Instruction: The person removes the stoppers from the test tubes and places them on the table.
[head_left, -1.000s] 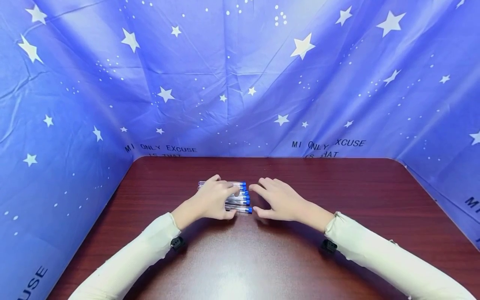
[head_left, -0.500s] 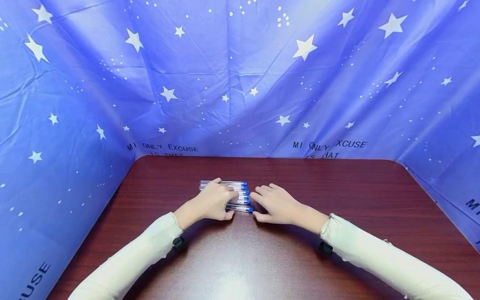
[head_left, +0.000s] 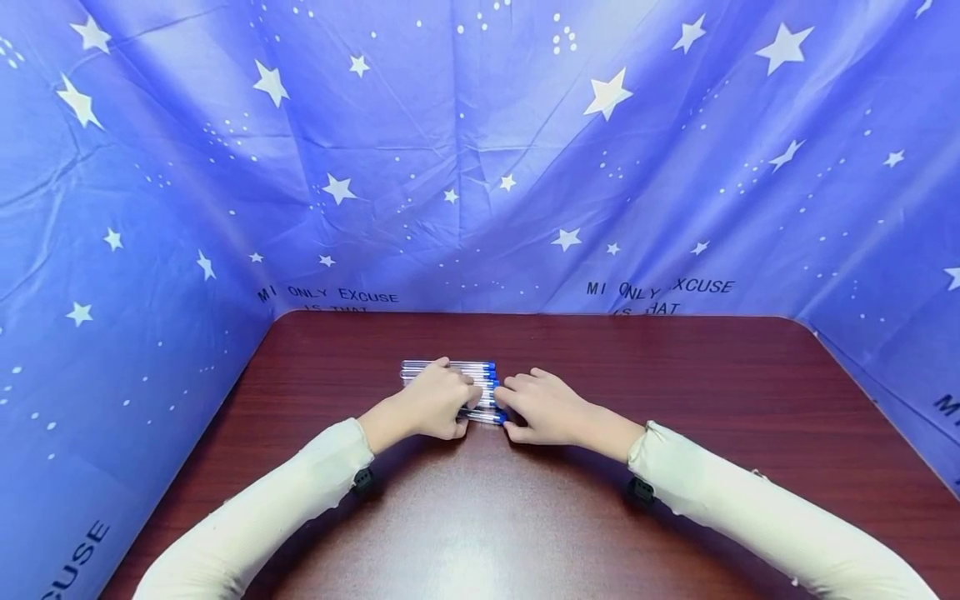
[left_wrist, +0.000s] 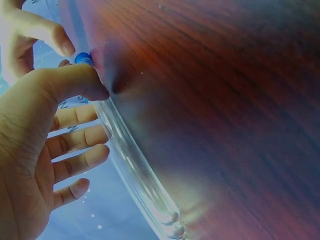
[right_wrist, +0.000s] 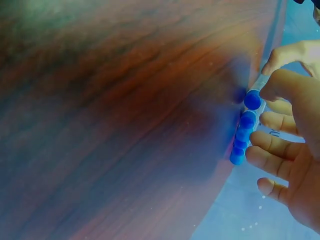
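Several clear test tubes with blue caps [head_left: 447,366] lie side by side on the table, caps to the right. My left hand [head_left: 437,402] lies over the row and hides much of it. Its thumb and forefinger pinch the nearest test tube [left_wrist: 137,160], close to the cap end. My right hand [head_left: 546,408] is at the capped ends, with its fingers loosely bent and holding nothing. In the right wrist view its thumb and fingertips are against or very close to the blue caps [right_wrist: 252,100]; exact contact is hard to tell.
The dark red wooden table [head_left: 675,367] has rounded far corners. A blue curtain [head_left: 450,167] with white stars hangs behind it and along both sides. Small black cameras [head_left: 363,481] sit under both wrists.
My right hand has moved slightly left, up to the blue caps. The nearest test tube lies a little closer to the others. My left hand has shifted slightly right.
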